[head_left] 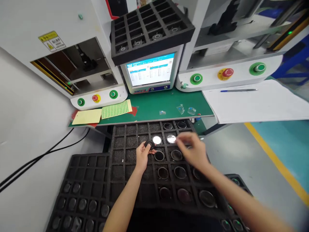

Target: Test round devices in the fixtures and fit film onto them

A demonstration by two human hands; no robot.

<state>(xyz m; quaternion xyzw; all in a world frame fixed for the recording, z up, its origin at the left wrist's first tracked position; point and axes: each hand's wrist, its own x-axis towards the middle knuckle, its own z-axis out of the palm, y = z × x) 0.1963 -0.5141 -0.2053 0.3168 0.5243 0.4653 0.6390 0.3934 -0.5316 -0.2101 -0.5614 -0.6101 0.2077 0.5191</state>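
My left hand [143,155] is closed on a round black part [149,144] with a small light centre, holding it above the foam tray [130,140]. Two bright, reflective round watch-like parts, one [157,140] beside the held part and another [171,139] by my right fingertips, lie in tray pockets. Slightly blurred, my right hand [192,149] hovers over the tray's right side with thumb and fingers pinched together; whatever is between them cannot be made out. Below, darker rimmed discs [177,155] sit in several pockets.
A second foam tray [90,158] with round parts stands lower left; another [235,175] shows lower right. Behind are a green bench [147,104], sticker sheets [116,109], a monitor [151,72] under a black tray [154,45], two button-fronted machines, white paper [260,103] and a pen [238,90].
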